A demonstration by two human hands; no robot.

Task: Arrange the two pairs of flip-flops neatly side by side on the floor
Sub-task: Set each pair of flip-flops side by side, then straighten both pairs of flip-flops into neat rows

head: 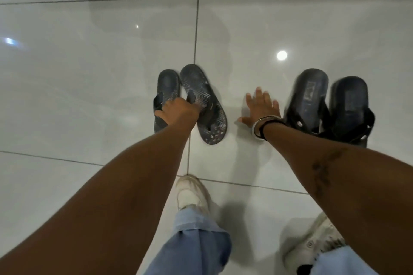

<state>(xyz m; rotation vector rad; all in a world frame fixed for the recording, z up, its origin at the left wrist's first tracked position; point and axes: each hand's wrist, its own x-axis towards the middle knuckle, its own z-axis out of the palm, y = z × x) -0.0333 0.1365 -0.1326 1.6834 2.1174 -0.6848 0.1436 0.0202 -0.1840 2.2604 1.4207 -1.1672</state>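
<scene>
1. The left arm reaches straight out and down, and the left hand (176, 110) is curled over the straps of the patterned pair, fingers hooked around the strap of the wider flip-flop (202, 102), gripping it.
2. The right arm stretches forward from the lower right, and the right hand (260, 106) is spread flat, fingers splayed, palm down over the bare tile between the two pairs. It holds nothing; I cannot tell whether the palm actually touches the floor (89, 73).
3. Bangles (260, 126) and a dark band ring the right wrist.
4. The wider patterned flip-flop lies with its heel away from the person and its toe end nearer, its long axis tilted, the toe swinging out to the right.
5. Its partner, the narrower flip-flop (168, 86), sits just to the left, long axis running almost straight away from the person, partly hidden under the left hand. The two heels nearly meet at the far end.
6. The dark pair (330, 105) sits to the right, well apart from the patterned pair and just beside the right hand. Both soles run lengthwise away from the person, close alongside each other, leaning slightly; they are blurred.
7. The person's white shoes (192, 194) and pale blue trouser legs (196, 243) stand below, on the glossy white tile.
</scene>
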